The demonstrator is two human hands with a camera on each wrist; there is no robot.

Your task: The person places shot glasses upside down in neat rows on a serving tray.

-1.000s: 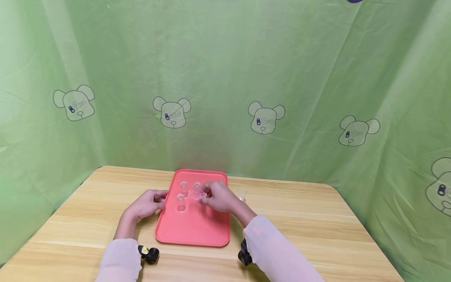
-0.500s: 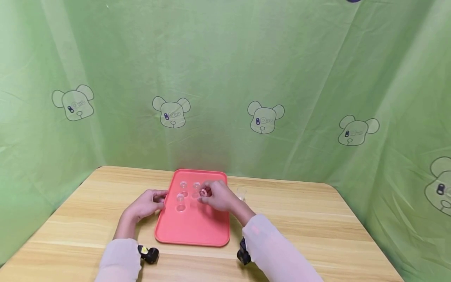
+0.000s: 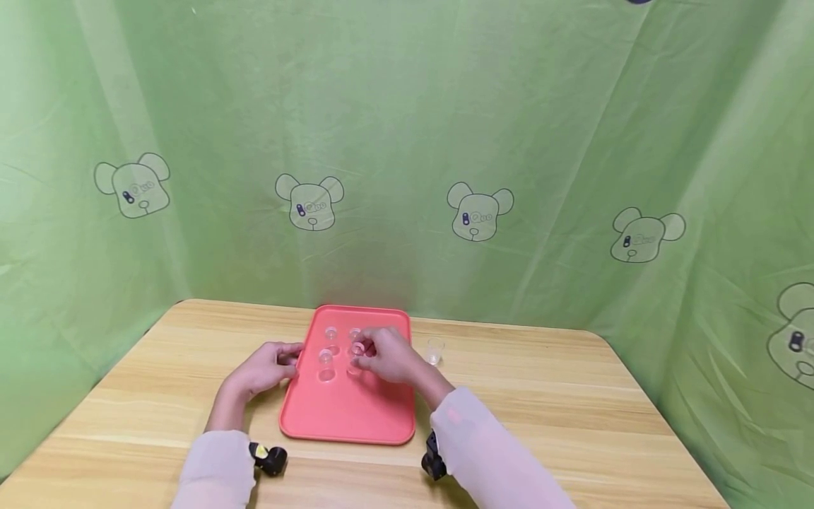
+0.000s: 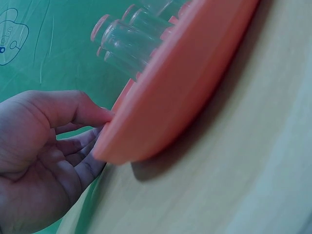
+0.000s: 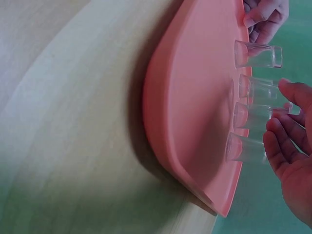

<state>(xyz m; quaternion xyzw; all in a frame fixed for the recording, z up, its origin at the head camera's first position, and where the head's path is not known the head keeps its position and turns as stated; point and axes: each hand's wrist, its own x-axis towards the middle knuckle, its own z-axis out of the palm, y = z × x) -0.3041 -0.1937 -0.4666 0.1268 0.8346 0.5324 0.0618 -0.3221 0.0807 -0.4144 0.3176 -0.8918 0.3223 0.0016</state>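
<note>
My left hand (image 3: 263, 369) grips the left edge of the red tray (image 3: 346, 417), thumb on the rim and fingers below it in the left wrist view. My right hand (image 3: 391, 357) pinches a small clear shot glass (image 3: 357, 349) by its thick base, upside down, over the tray. Two more upturned glasses stand along the tray's left side, a far one (image 3: 331, 334) and a nearer one (image 3: 326, 357). Another glass (image 3: 354, 333) stands just behind the held one. Side by side in the right wrist view, the glasses overlap near my right fingers.
One more clear glass (image 3: 434, 352) stands on the wooden table (image 3: 540, 396), right of the tray and close to my right wrist. A green curtain (image 3: 394, 106) with bear-head prints hangs behind the table and along its sides.
The right hand has turned the tilted glass upside down and shifted it slightly left, in front of the back glass. My left hand stays at the tray's edge.
</note>
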